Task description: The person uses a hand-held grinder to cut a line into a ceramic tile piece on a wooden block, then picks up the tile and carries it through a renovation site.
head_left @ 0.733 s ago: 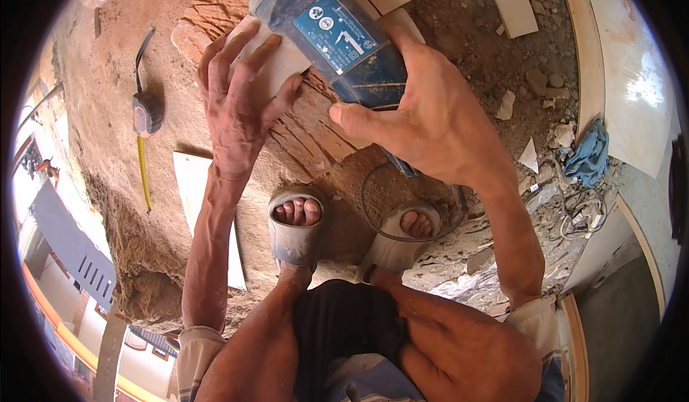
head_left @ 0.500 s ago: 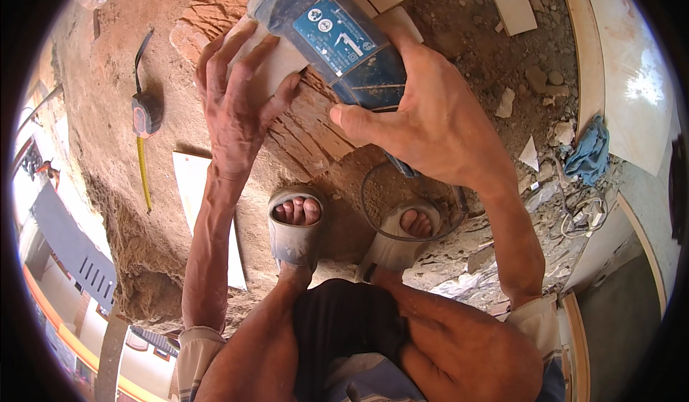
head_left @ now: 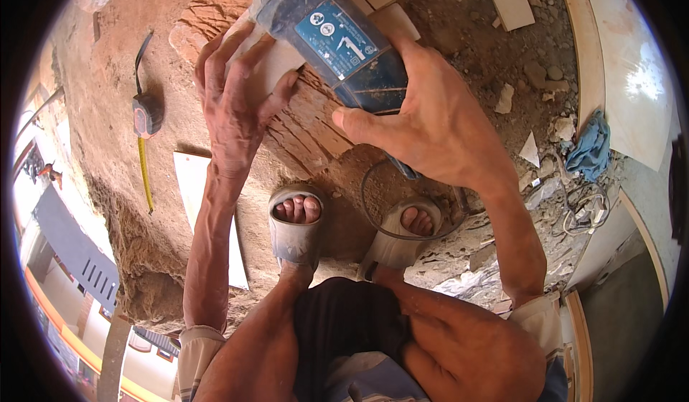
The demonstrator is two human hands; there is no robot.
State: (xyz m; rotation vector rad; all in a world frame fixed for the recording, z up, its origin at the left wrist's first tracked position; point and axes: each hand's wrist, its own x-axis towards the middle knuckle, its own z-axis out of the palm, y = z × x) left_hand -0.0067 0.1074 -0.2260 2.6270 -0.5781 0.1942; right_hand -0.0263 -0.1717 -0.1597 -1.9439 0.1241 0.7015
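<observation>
A dusty blue angle grinder (head_left: 377, 82) lies across the top middle, its front end cut off by the upper edge. My right hand (head_left: 445, 118) is wrapped round its rear body, thumb on the near side. Left of the grinder, my left hand (head_left: 233, 97) holds a pale tile piece (head_left: 286, 59), fingers over it and thumb at its near edge. Underneath is a rough, grooved reddish-brown block (head_left: 308, 133). The grinder's disc and the tile's far part are hidden or out of view. A dark cable (head_left: 366, 204) loops down from the grinder near my right foot.
A tape measure (head_left: 147, 115) with yellow blade pulled out lies at left. A white tile offcut (head_left: 197, 194) is under my left forearm. My sandalled feet (head_left: 296, 219) stand close by. Rubble, a blue cloth (head_left: 590, 147), a tangled cord (head_left: 588, 212) and large panels (head_left: 631, 64) fill the right.
</observation>
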